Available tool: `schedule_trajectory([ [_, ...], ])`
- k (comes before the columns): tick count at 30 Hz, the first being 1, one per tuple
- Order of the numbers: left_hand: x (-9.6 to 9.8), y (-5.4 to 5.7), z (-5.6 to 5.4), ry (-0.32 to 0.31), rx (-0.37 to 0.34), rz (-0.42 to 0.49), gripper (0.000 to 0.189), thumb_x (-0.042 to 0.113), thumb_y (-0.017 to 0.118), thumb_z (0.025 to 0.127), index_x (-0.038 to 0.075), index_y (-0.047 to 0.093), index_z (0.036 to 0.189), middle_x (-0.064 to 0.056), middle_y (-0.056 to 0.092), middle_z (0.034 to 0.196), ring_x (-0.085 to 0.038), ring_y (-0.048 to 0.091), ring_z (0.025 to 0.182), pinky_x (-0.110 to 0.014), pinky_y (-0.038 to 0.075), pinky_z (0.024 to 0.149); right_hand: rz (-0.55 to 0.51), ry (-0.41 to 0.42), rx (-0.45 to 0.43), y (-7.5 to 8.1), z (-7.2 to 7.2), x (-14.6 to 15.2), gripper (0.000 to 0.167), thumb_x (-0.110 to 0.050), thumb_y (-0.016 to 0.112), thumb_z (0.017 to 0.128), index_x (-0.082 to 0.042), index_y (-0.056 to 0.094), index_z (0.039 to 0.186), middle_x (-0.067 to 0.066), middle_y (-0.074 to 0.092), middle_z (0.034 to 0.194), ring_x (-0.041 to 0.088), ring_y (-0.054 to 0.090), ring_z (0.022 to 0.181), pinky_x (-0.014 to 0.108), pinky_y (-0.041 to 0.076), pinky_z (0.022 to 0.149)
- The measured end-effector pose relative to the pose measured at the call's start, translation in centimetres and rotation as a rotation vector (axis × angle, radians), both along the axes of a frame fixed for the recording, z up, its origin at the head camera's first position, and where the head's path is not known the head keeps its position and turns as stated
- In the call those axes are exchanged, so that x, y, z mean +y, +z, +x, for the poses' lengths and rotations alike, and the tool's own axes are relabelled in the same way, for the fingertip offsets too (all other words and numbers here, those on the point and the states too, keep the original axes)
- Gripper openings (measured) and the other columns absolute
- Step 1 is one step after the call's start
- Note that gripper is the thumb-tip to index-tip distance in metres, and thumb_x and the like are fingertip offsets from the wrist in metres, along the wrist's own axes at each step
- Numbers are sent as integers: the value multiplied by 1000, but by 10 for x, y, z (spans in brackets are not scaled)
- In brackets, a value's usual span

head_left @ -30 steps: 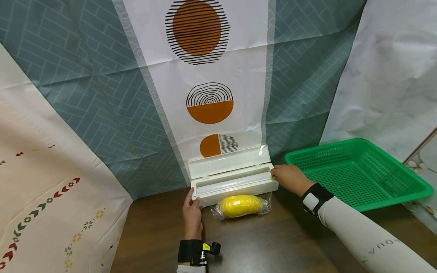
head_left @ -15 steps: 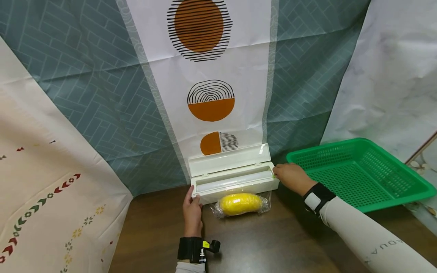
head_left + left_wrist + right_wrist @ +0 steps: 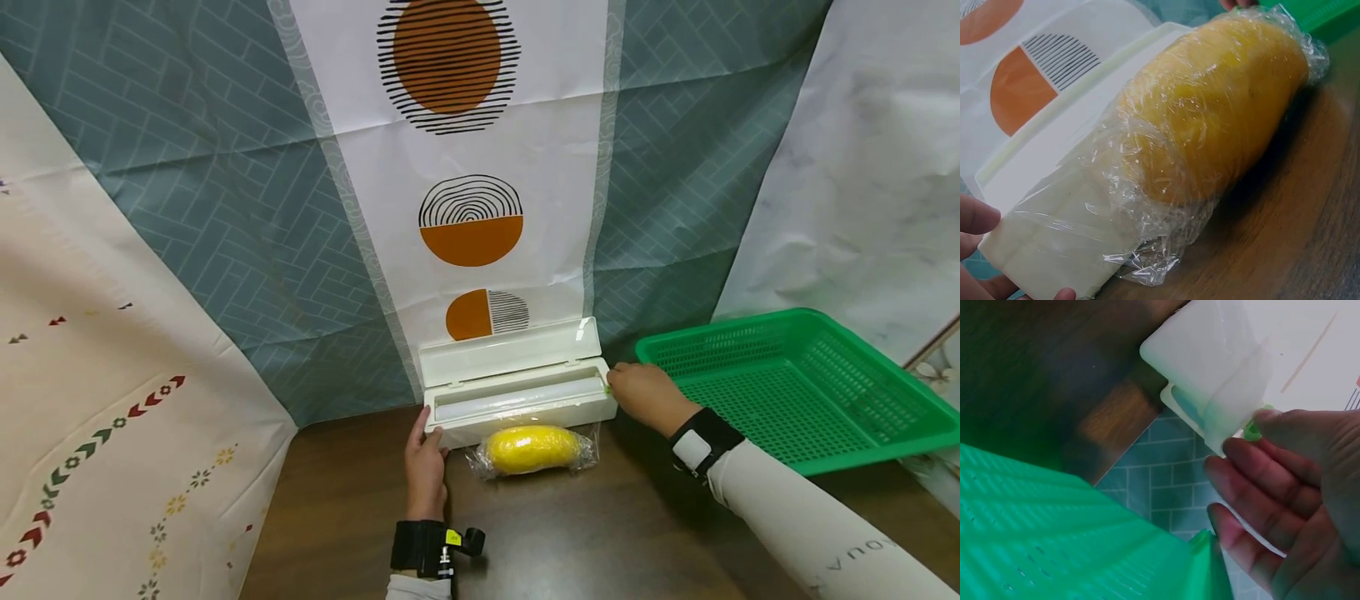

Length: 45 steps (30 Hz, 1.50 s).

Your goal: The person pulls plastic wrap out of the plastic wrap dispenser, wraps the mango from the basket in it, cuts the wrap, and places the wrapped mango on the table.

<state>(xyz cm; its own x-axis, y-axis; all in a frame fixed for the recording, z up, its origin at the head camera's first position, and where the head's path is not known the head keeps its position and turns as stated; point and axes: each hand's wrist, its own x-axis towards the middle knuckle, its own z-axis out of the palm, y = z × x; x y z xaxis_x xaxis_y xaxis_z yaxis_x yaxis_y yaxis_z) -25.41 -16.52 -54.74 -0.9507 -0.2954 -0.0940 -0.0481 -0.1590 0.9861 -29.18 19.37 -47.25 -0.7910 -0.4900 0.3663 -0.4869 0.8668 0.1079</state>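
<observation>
A long white cling film dispenser (image 3: 525,417) stands at the back of the table with its lid (image 3: 510,348) raised and a roll of film (image 3: 517,399) inside. My left hand (image 3: 425,468) holds the dispenser's left end between thumb and fingers. At the right end, my right hand (image 3: 643,393) pinches a small green tab (image 3: 1252,430) between thumb and index finger, its other fingers loosely bent below. Against the dispenser's front lies an oblong yellow thing (image 3: 1210,112), fruit-like in shape, wrapped in crinkled clear film with gathered ends. Film also stretches between it and the dispenser's front.
Beside my right forearm sits a green plastic basket (image 3: 797,321) with perforated walls. The dark wooden table (image 3: 570,533) ends at a patterned wall cloth (image 3: 330,367) behind the dispenser. A cream printed cloth (image 3: 150,417) hangs at the left.
The view has shifted slightly. Both hands stay at the dispenser's ends; the right fingers have moved slightly outward at its right end. The wrapped yellow thing keeps its place.
</observation>
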Motion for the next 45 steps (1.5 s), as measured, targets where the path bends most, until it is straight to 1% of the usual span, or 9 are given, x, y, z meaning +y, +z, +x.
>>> schedule_trajectory([
  [6, -1, 3, 0, -13, -11, 62, 50, 17, 44, 107, 16, 38, 157, -14, 30, 164, -25, 42, 128, -38, 44, 89, 5, -52, -63, 5, 8, -5, 17, -10, 80, 80, -2, 65, 84, 10, 57, 75, 28, 61, 65, 44, 51, 57],
  [13, -6, 12, 7, -20, 13, 39, 57, 16, 46, 106, 15, 29, 160, -13, 28, 166, -30, 32, 146, -51, 34, 110, -48, -35, 24, 4, 15, -18, 31, -16, 80, 83, 2, 67, 104, 13, 59, 85, 29, 61, 71, 43, 53, 61],
  [16, -7, 17, 11, 10, 20, -6, 60, 15, 47, 105, 10, 26, 161, -16, 21, 168, -34, 21, 153, -55, 25, 120, -94, -20, 66, 1, 19, -23, 35, -19, 79, 85, 2, 67, 110, 16, 61, 91, 31, 62, 75, 45, 55, 65],
  [19, -6, 24, 15, 62, 32, -52, 61, 12, 48, 103, 4, 26, 159, -21, 17, 167, -39, 17, 154, -56, 21, 123, -150, 1, 76, -2, 23, -29, 38, -21, 77, 87, 1, 67, 116, 18, 64, 98, 32, 64, 79, 45, 56, 69],
  [24, 5, 36, 25, 128, 64, -108, 55, 9, 53, 101, 2, 38, 154, -22, 29, 157, -40, 30, 146, -55, 29, 119, -266, 0, 18, 0, 37, -36, 40, -20, 76, 89, 0, 66, 122, 17, 65, 106, 31, 66, 90, 44, 57, 79],
  [31, 26, 42, 37, 82, 48, -213, 47, 9, 56, 97, 4, 52, 144, -18, 47, 146, -35, 43, 136, -49, 40, 108, -380, 14, -14, -9, 51, -45, 37, -18, 76, 89, -3, 68, 122, 11, 66, 109, 26, 66, 95, 43, 56, 83],
  [38, 38, 30, 44, -9, 3, -173, 46, 9, 60, 96, 2, 54, 141, -22, 53, 146, -38, 48, 134, -50, 44, 105, -519, 46, -68, -29, 60, -59, 36, -16, 78, 87, -6, 69, 121, 8, 65, 110, 23, 66, 97, 42, 56, 83],
  [41, 42, 24, 46, -43, -11, -216, 48, 12, 65, 95, 3, 56, 141, -21, 54, 145, -39, 48, 134, -53, 46, 104, -609, 16, -117, -41, 66, -65, 38, -16, 79, 87, -6, 69, 123, 8, 64, 115, 24, 66, 104, 44, 56, 87],
  [45, 44, 20, 44, -79, -6, -285, 50, 14, 68, 92, 5, 58, 140, -22, 53, 145, -41, 48, 135, -54, 46, 105, -710, -3, -111, -54, 71, -72, 37, -13, 79, 87, -6, 69, 122, 9, 64, 119, 26, 64, 111, 46, 54, 93],
])
